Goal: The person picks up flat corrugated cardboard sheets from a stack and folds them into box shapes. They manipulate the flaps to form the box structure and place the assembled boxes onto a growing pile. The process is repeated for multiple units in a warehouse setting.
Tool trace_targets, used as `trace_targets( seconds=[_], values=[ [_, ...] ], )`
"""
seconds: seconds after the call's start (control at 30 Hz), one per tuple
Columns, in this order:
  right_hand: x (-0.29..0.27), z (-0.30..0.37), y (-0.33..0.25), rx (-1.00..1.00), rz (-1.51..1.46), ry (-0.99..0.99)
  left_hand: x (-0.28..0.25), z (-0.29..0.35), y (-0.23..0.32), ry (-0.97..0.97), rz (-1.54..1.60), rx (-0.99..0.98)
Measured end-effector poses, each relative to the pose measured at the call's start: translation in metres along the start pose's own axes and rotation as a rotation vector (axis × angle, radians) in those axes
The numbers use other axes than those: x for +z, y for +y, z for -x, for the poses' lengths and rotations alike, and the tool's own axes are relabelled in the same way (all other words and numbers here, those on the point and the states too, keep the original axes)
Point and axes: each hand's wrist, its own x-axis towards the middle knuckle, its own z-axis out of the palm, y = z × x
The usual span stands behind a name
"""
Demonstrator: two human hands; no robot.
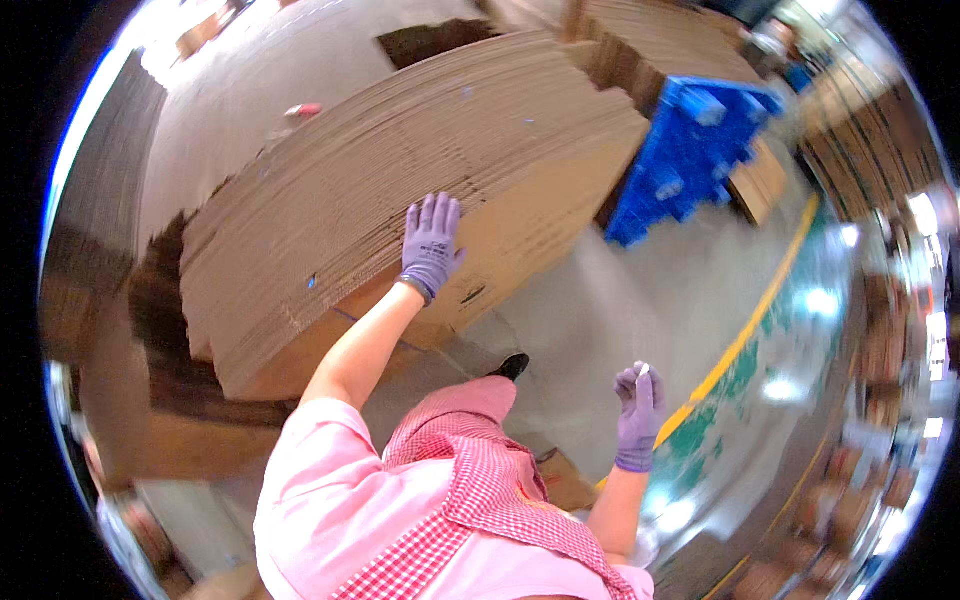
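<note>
Cardboard stack (400, 180) — a tall pile of flat corrugated sheets, standing on the floor (620, 300) ahead and left of the person. Nearest: pink sleeve and checked apron (470, 480). Right hand (638, 408), purple-gloved, is raised clear of the stack, fingers curled together on a small white object — too small to identify. Left hand (431, 245), same glove, lies flat with fingers spread apart on the stack's edge, clamped on nothing. Judgement: steadying works best with the palm kept square to the sheet edges, so none fan out. Farther: blue plastic pallet (690, 150) beside the stack, more cardboard behind it. No containers visible; yellow floor line (750, 330) at right.
</note>
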Motion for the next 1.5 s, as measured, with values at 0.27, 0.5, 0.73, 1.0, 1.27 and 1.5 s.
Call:
trace_targets(
  seconds=[0.27,0.5,0.73,1.0,1.27,1.5],
  values=[
    [-0.026,-0.1,-0.069,0.001,0.302,-0.257,-0.061,0.08,0.068,-0.037,0.274,-0.1],
    [-0.063,-0.276,-0.168,-0.138,0.561,-0.549,-0.134,0.109,0.152,-0.429,0.561,-0.348],
    [0.006,-0.435,-0.13,-0.008,1.074,-1.208,-0.062,-0.005,0.102,0.053,0.061,-0.169],
    [-0.127,-0.487,0.123,0.894,1.48,-1.557,-0.011,-0.043,0.077,0.183,-0.12,-0.154],
    [-0.208,-0.524,0.454,0.227,1.754,-1.527,0.015,-0.031,0.034,0.13,0.145,-0.228],
    [-0.182,-0.516,0.5,0.173,1.631,-1.746,-0.012,0.008,0.024,-0.103,-0.085,-0.543]
  ],
)
